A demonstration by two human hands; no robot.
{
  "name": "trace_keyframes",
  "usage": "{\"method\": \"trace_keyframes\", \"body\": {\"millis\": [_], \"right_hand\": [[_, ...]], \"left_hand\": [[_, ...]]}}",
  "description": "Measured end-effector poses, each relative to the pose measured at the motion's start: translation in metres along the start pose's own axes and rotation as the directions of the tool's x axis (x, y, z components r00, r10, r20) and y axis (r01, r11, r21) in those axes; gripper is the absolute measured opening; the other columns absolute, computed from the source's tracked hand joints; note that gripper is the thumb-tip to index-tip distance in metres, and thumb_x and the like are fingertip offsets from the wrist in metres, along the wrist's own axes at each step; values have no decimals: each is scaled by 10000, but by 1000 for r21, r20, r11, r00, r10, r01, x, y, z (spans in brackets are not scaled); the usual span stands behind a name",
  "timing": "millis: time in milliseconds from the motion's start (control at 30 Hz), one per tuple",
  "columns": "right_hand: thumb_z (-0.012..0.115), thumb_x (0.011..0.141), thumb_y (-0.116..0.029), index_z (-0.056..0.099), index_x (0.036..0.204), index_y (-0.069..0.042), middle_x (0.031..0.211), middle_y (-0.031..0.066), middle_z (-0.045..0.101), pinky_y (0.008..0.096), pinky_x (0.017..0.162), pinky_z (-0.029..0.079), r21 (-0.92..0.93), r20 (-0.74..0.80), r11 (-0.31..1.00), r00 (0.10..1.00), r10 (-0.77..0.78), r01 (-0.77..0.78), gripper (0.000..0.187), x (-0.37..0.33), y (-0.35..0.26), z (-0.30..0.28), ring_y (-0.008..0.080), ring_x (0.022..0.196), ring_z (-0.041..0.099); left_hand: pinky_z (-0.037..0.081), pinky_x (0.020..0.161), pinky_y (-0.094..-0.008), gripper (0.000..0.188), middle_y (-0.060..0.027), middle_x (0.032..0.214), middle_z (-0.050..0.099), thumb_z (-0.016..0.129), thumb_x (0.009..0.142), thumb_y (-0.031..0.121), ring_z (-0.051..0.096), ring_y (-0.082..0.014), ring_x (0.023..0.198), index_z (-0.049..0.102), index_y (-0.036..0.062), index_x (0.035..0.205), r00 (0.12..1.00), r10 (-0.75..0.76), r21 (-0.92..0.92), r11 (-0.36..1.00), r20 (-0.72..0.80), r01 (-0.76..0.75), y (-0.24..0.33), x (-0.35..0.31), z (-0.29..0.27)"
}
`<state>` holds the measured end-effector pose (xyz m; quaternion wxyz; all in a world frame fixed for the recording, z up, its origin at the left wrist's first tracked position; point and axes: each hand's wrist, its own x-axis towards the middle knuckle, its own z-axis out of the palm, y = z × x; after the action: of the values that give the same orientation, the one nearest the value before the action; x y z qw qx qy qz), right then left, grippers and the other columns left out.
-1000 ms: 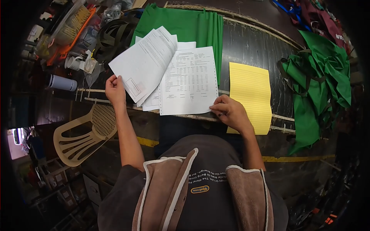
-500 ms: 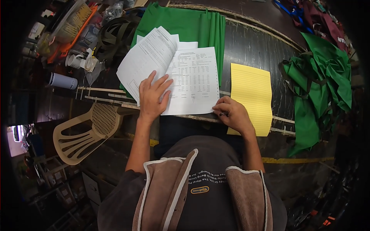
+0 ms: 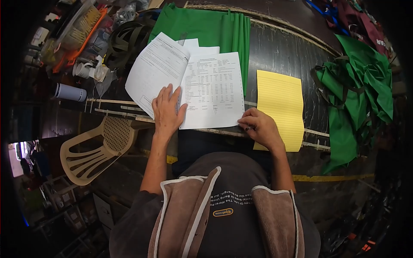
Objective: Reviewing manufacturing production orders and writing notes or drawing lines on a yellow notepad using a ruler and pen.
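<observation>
A stack of printed paper sheets [image 3: 213, 90] lies at the table's near edge, its upper pages [image 3: 157, 62] folded over to the left. My left hand [image 3: 167, 112] rests on the sheets near the fold, fingers stretched out and slightly spread. At the lower right corner of the printed sheet, my right hand [image 3: 259, 125] pinches the paper between thumb and fingers. A small dark thing shows at its fingers, too small to make out. Beside the right hand, a yellow lined sheet [image 3: 280, 101] hangs partly over the table edge. Green folded fabric [image 3: 193, 26] lies under the printed sheets.
Crumpled green fabric with dark straps [image 3: 359, 94] sits on the right, with maroon fabric [image 3: 357, 21] behind it. A beige plastic chair [image 3: 101, 146] stands to the left. At the far left are a white cylinder [image 3: 70, 92], dark straps [image 3: 127, 41] and an orange-rimmed container [image 3: 81, 41].
My left hand has shifted slightly left and down, and the folded-over pages lie flatter and farther left. My right hand stays at the sheet's corner.
</observation>
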<state>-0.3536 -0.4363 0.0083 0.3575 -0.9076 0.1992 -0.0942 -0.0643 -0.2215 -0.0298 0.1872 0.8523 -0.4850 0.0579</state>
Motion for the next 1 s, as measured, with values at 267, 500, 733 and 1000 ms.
{"method": "trace_keyframes", "body": {"millis": [267,500,733,1000], "right_hand": [[819,896,-34,843,1046,-108,1094,42,752,368,789,612,37,-57,998,998,-41,43,169,2,4,6,258,954,761],[840,862,14,831,1019,-97,1095,40,761,332,741,605,114,-106,993,994,-15,27,193,4,3,10,207,904,762],[881,820,-17,805,986,-102,1111,35,756,350,775,620,197,-116,980,993,25,-2,202,4,4,11,246,921,771],[873,837,26,775,1119,-84,1143,43,726,299,733,594,169,-123,985,992,-8,28,318,6,5,13,156,829,719]], "left_hand": [[466,1118,-490,570,-91,1335,736,942,807,321,638,-358,1323,775,112,1310,933,357,-404,862,50,-308,58,-2,-13],[488,950,-426,454,-33,1171,778,938,818,307,715,-253,1087,804,124,1211,920,388,-422,845,63,-327,78,-10,9],[470,862,-404,264,-20,1031,775,882,871,197,726,-224,962,820,124,1118,922,386,-436,836,38,-332,81,-11,4],[502,772,-383,167,-27,963,780,861,882,136,734,-245,854,812,119,1040,942,336,-428,852,7,-301,88,-14,11]]}}
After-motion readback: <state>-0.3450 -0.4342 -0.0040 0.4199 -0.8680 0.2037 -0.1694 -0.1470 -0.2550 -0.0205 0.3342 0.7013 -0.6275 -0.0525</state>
